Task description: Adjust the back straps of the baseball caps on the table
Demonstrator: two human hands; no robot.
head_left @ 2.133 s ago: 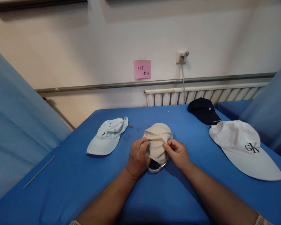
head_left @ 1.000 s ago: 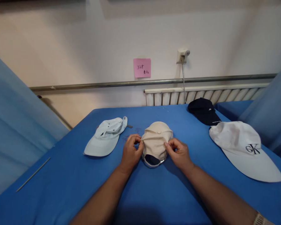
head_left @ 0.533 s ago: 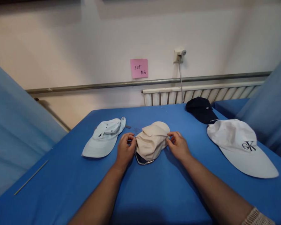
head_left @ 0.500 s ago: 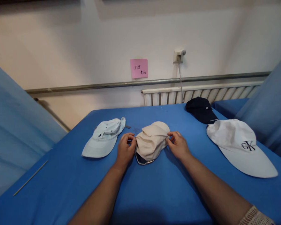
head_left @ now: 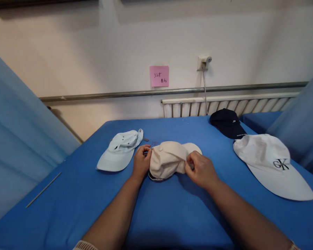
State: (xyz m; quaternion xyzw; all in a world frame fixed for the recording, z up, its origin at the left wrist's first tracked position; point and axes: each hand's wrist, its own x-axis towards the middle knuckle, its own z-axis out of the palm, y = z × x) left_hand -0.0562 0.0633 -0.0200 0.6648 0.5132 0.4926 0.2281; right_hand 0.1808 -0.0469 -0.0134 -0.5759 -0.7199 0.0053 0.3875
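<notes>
A beige baseball cap [head_left: 168,159] rests on the blue-covered table [head_left: 161,211] between my hands, its brim pointing to the far right. With fingers pinched, my left hand [head_left: 142,161] grips the cap's left edge. My right hand [head_left: 201,170] is closed on the cap's right side, near where the brim joins the crown. Left of my left hand lies a pale blue cap [head_left: 117,152]. A white cap [head_left: 270,163] with black letters lies over to the right, and a dark navy cap [head_left: 227,122] sits behind it.
A thin stick [head_left: 43,190] lies near the table's left edge. Blue curtains [head_left: 23,139] hang on both sides. Along the back wall run a metal rail [head_left: 135,93] and a radiator [head_left: 193,108], below a pink note [head_left: 159,76] and a plugged-in socket [head_left: 202,64].
The beige cap has turned clockwise, its brim swinging from the far side toward the right. My right hand has come lower and nearer, while my left stays at the cap's left edge.
</notes>
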